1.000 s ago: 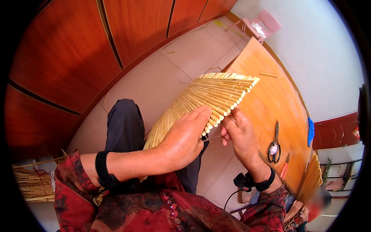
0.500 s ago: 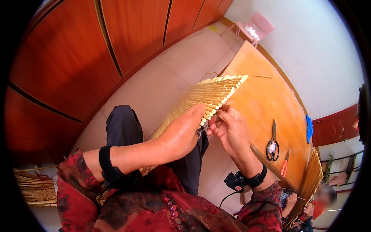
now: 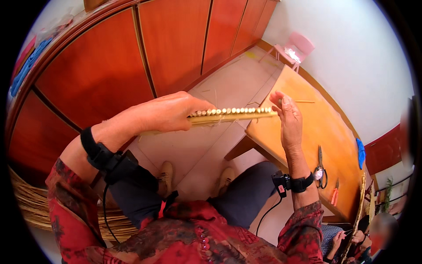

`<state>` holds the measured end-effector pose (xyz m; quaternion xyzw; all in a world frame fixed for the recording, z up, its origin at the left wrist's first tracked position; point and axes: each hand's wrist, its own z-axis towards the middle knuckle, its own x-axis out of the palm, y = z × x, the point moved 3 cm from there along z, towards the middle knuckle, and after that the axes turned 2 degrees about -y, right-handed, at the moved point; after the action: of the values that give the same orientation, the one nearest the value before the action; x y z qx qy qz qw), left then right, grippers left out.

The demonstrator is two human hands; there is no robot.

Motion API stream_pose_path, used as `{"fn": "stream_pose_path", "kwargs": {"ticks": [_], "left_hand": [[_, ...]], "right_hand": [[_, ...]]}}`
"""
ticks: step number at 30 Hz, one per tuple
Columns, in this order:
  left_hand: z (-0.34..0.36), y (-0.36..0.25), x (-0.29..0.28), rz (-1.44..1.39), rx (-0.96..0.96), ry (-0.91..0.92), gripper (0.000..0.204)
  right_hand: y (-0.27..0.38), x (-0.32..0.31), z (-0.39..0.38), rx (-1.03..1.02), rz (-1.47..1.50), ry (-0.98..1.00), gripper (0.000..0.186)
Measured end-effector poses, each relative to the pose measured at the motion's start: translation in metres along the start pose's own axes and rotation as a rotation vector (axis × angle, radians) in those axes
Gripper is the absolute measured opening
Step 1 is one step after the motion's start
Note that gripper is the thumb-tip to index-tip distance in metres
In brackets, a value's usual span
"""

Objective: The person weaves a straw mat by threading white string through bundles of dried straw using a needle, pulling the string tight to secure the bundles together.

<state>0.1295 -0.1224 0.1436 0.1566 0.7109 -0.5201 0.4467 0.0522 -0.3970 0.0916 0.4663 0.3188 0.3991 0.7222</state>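
Observation:
A mat of straw-coloured stalks (image 3: 233, 117) bound side by side is held up in front of me, seen nearly edge-on with its pale round cut ends in a row. My left hand (image 3: 173, 113) is closed around the left part of the mat, knuckles up. At the mat's right end, my right hand (image 3: 290, 123) is raised with fingers bent and thumb tip close to them. Whatever lies between those fingertips, if anything, is too small to make out. Fine loose fibres stick out from the mat.
On the wooden table (image 3: 307, 145) to the right are black scissors (image 3: 320, 169), orange-handled pliers (image 3: 335, 193), a loose stalk (image 3: 305, 101) and a blue cloth (image 3: 360, 154). Red cabinets (image 3: 173, 48) line the left. A pink chair (image 3: 299, 46) stands beyond. Another person's hands (image 3: 338, 240) work at lower right.
The mat has been raised and turned from a slant to nearly level, edge-on. My left hand moved left and up with it; my right hand moved away to the right and up.

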Motion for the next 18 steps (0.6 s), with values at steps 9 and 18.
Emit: {"fn": "stream_pose_path", "kwargs": {"ticks": [9, 18], "left_hand": [[-0.059, 0.008, 0.015, 0.207, 0.31, 0.113, 0.057], [-0.061, 0.028, 0.089, 0.059, 0.393, 0.382, 0.047]], "right_hand": [[-0.009, 0.067, -0.094, 0.512, 0.224, 0.635, 0.017], [-0.013, 0.097, -0.178, 0.659, 0.242, 0.661, 0.016]]}}
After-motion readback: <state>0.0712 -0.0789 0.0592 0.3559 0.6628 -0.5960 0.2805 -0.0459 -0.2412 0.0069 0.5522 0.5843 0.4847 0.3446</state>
